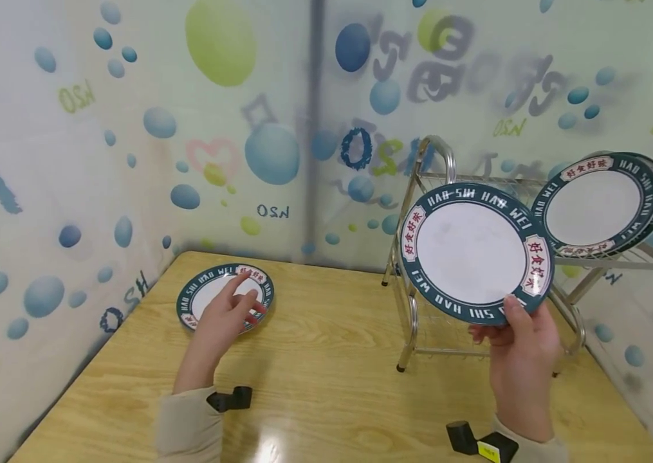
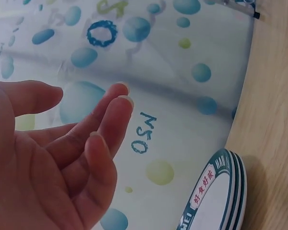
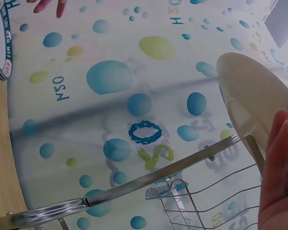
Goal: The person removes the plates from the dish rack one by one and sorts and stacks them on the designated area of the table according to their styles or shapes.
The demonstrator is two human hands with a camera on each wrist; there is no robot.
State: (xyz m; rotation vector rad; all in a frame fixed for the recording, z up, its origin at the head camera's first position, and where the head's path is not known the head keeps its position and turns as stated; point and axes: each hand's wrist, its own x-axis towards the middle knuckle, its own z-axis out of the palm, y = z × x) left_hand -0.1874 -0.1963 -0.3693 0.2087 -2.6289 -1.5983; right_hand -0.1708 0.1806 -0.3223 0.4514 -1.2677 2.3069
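Observation:
My right hand pinches a round white plate by its lower edge, thumb on the front rim. The plate has a dark green border with white letters and red-lettered labels. It is held up tilted before the metal dish rack, overlapping it in the head view. In the right wrist view the plate's pale underside shows beside the fingers. My left hand hovers over a stack of matching plates at the table's left, fingers loosely bent and holding nothing. The left wrist view shows several plates stacked.
More matching plates lean on the rack's upper tier at the right. The rack stands on the wooden table near its back right. A patterned curtain hangs close behind and along both sides.

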